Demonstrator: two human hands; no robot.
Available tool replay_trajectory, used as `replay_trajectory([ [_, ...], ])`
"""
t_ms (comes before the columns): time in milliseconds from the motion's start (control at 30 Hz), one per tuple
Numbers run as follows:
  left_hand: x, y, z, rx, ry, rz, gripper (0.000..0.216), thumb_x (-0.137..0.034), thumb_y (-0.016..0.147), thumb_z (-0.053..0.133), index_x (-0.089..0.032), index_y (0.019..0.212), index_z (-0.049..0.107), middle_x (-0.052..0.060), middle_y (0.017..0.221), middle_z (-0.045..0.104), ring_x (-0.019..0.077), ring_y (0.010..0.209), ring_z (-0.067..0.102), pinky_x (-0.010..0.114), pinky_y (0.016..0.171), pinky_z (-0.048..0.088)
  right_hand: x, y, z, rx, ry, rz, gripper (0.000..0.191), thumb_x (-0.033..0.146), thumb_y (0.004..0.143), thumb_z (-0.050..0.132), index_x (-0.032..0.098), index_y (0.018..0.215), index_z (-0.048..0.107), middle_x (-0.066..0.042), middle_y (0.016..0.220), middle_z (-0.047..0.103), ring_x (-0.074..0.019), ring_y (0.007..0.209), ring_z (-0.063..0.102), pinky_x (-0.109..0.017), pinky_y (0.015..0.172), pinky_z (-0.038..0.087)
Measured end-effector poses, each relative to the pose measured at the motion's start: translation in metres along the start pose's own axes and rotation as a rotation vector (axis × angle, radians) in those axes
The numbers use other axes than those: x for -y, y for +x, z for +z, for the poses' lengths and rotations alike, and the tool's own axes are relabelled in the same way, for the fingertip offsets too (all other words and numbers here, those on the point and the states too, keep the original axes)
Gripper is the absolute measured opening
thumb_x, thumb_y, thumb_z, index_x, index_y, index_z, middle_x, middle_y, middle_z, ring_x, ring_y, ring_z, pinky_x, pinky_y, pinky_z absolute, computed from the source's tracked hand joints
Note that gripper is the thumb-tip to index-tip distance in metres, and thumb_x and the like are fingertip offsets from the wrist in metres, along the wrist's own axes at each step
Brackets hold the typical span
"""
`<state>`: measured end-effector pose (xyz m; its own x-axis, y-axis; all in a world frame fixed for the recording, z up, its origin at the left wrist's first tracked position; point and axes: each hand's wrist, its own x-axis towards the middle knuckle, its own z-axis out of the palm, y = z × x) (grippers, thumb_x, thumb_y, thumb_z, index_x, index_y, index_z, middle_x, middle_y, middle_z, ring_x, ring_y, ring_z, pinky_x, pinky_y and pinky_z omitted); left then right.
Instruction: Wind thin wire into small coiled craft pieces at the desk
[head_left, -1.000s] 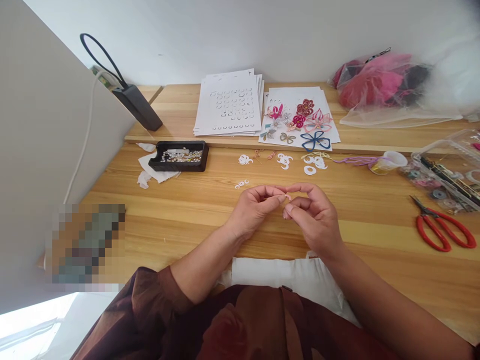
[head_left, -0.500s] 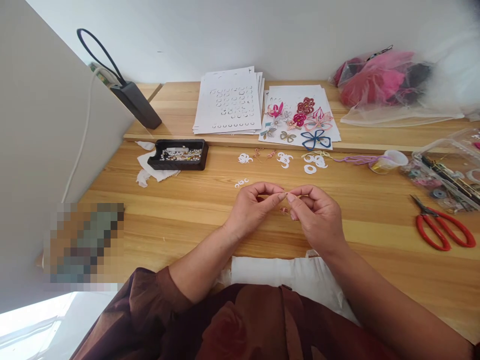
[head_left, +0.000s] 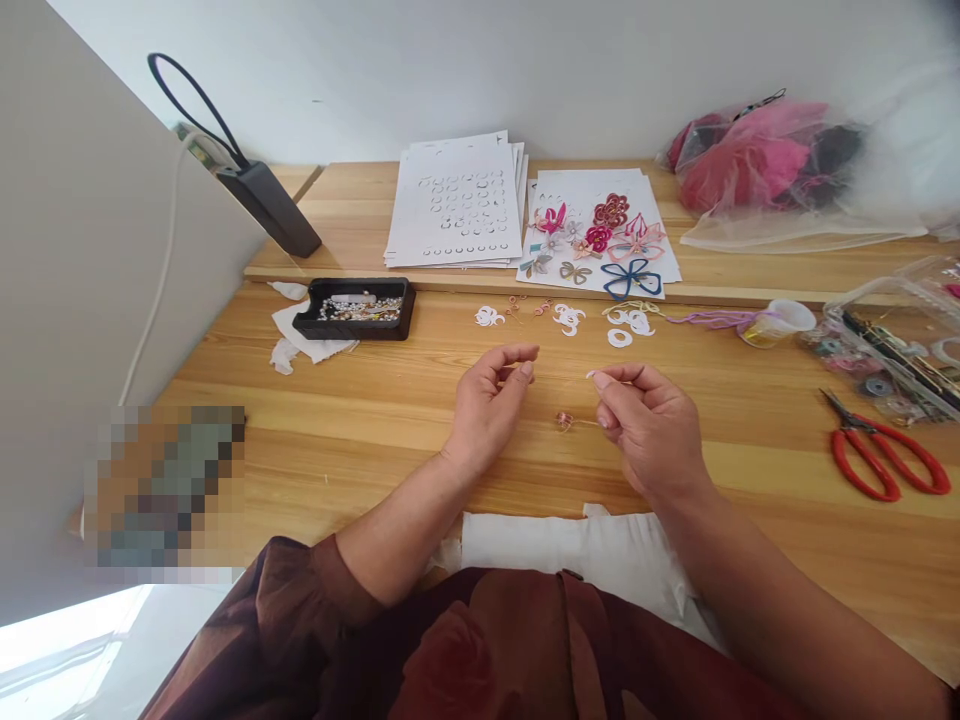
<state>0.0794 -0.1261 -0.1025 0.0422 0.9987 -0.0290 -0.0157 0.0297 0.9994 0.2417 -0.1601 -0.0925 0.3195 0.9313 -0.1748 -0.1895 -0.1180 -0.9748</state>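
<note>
My left hand hovers over the wooden table, thumb and forefinger pinched together near its top. My right hand is a hand's width to the right, fingers curled and pinched the same way. A very thin thread or wire seems to stretch between the two pinches, too fine to be sure. A small pink coiled piece lies on the table between the hands, close to the right fingers. Whether it hangs from the thread I cannot tell.
White paper cut-outs lie beyond the hands. A black tray of beads sits at the left, red scissors at the right. Paper sheets and coloured wire flowers rest on the raised shelf. A clear box stands far right.
The hands were touching fingertip to fingertip and have drawn apart sideways. The pink coiled piece, earlier at the fingertips, now lies on the table between them.
</note>
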Motion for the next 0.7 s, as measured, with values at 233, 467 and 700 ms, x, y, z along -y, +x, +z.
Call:
replay_trajectory([
  [233, -0.001, 0.001, -0.002, -0.079, 0.023, 0.108, 0.036, -0.048, 0.094, 0.060, -0.018, 0.080, 0.075, 0.006, 0.089, 0.074, 0.0164, 0.084, 0.063, 0.027, 0.075, 0.048, 0.003, 0.001, -0.002, 0.002, -0.031, -0.049, 0.023, 0.036, 0.075, 0.080, 0.023, 0.079, 0.061, 0.008, 0.046, 0.047, -0.0085, 0.041, 0.041, -0.022, 0.037, 0.028],
  [467, -0.007, -0.007, 0.006, 0.074, -0.189, 0.047, 0.029, -0.043, 0.084, 0.074, -0.018, 0.100, 0.076, 0.009, 0.106, 0.073, 0.0183, 0.090, 0.067, 0.023, 0.059, 0.053, -0.004, -0.004, 0.002, 0.046, -0.072, -0.057, 0.020, 0.033, 0.078, 0.078, 0.020, 0.079, 0.063, 0.007, 0.046, 0.053, -0.0078, 0.042, 0.045, -0.021, 0.042, 0.035],
  [700, -0.005, -0.007, 0.007, 0.122, -0.245, -0.036, 0.028, -0.043, 0.081, 0.077, -0.016, 0.086, 0.077, 0.009, 0.101, 0.072, 0.0163, 0.084, 0.068, 0.028, 0.070, 0.059, -0.010, -0.007, 0.001, 0.091, -0.093, -0.072, 0.021, 0.034, 0.081, 0.077, 0.021, 0.080, 0.061, 0.007, 0.047, 0.053, -0.0077, 0.042, 0.043, -0.023, 0.046, 0.038],
])
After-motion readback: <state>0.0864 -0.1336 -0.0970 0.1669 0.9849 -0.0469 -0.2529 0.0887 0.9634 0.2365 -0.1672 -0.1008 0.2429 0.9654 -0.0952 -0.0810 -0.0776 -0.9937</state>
